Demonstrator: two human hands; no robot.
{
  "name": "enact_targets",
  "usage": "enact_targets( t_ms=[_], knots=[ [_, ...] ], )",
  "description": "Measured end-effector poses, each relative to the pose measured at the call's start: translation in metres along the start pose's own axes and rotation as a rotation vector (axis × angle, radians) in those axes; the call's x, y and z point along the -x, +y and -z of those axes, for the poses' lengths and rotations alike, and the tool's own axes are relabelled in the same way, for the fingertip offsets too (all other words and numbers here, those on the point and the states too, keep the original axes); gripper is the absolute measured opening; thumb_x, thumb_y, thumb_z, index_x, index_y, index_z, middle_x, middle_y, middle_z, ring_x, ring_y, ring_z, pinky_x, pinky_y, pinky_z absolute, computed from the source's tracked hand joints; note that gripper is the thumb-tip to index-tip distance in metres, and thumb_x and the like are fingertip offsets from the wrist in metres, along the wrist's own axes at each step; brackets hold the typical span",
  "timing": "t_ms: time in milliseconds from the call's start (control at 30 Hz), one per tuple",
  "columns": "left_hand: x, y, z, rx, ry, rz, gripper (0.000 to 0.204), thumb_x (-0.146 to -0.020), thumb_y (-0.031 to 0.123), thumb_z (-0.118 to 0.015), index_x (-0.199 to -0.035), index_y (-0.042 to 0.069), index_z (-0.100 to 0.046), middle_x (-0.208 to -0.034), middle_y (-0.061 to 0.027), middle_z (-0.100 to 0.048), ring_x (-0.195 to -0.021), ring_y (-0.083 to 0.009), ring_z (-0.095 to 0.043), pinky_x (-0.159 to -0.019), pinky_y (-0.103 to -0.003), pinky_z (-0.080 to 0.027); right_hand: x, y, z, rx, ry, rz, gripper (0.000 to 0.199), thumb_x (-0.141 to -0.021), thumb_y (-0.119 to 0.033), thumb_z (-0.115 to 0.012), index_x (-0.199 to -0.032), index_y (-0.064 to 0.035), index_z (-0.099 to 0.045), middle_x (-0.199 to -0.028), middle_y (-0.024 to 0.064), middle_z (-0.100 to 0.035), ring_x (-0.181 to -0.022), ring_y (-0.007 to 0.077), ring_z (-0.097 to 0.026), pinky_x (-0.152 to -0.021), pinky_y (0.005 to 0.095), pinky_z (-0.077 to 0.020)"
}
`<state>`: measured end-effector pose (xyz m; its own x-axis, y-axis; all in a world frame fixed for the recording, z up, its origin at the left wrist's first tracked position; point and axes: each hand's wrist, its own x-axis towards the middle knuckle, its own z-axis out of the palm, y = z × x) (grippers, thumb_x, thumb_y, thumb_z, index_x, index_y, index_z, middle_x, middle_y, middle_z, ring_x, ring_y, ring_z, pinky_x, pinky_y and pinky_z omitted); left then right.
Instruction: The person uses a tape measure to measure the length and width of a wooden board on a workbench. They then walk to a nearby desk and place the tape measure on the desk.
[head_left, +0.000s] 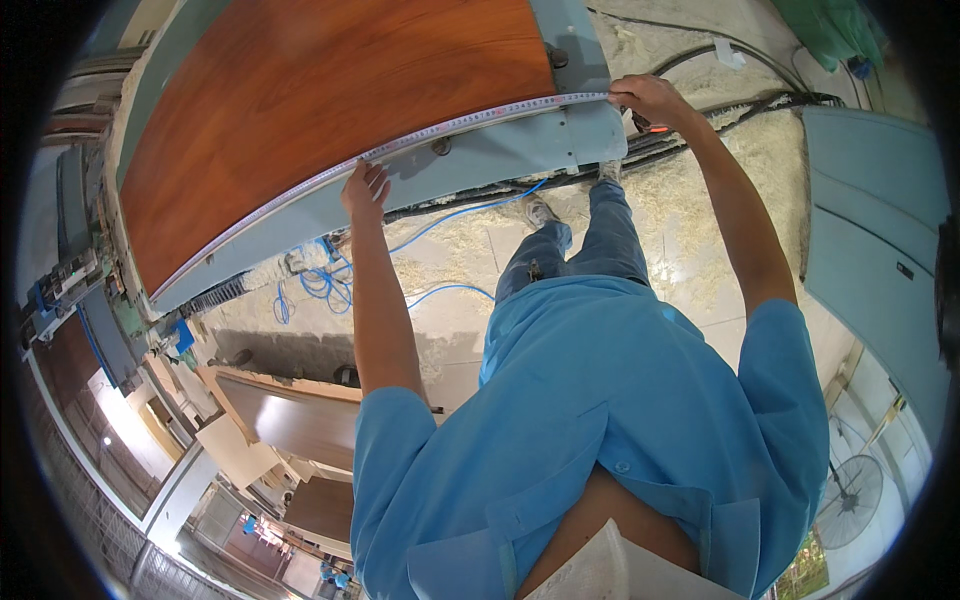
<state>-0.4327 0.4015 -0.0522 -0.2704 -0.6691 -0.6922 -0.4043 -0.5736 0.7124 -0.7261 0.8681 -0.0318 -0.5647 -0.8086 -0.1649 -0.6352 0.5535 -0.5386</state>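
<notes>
- Right hand [650,100] reaches out to the near corner of the reddish-brown wood panel [330,110], fingers curled down and pinched on one end of the tape measure [470,122] right at the panel's edge.
- Left hand [366,190] sits further along the same edge, fingers bent and pressing the tape against the grey-blue counter [500,160] just below the panel; thumb and fingertips touch the tape, so it is clamped there rather than loosely held.
- Between the two hands the tape runs taut along the panel's long near edge, and it carries on past the left hand toward the far left corner.
- Panel lies flat on the counter, well in front of the person, with both forearms stretched up to it.
- Beneath the counter a bundle of black cables [700,125] and a blue hose [440,250] trail over a floor [690,230] strewn with pale wood shavings.
- Person's blue shirt [600,420] fills the lower middle of the view; jeans and a shoe show above it.
- Standing fan [850,500] is at lower right, well apart from the work.
</notes>
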Motion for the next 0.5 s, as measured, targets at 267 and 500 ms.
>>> enact_targets(
  t_ms=[267,500],
  knots=[
    [0.0009,-0.0001,-0.0019,-0.004,0.01,-0.006,0.033,-0.1,0.032,-0.062,-0.113,0.002,-0.062,-0.108,-0.0123,-0.072,-0.099,-0.0254,-0.068,-0.085,-0.042,-0.055,-0.0022,-0.0001,0.0027,-0.017,-0.071,-0.035,0.029,-0.098,-0.035,-0.058,-0.101,-0.0077,-0.068,-0.092,0.0129,-0.068,-0.092,0.0332,-0.065,-0.079,0.0445,-0.0503],
    [-0.0019,-0.0013,-0.0007,-0.01,0.009,-0.012,0.032,-0.1,0.032,-0.062,-0.111,0.003,-0.062,-0.108,-0.0121,-0.072,-0.098,-0.0252,-0.068,-0.083,-0.041,-0.055,-0.0009,-0.0014,0.0036,-0.008,-0.083,-0.044,0.032,-0.099,-0.037,-0.056,-0.101,-0.0075,-0.068,-0.094,0.0128,-0.068,-0.093,0.0337,-0.065,-0.08,0.0445,-0.0506]
  ],
)
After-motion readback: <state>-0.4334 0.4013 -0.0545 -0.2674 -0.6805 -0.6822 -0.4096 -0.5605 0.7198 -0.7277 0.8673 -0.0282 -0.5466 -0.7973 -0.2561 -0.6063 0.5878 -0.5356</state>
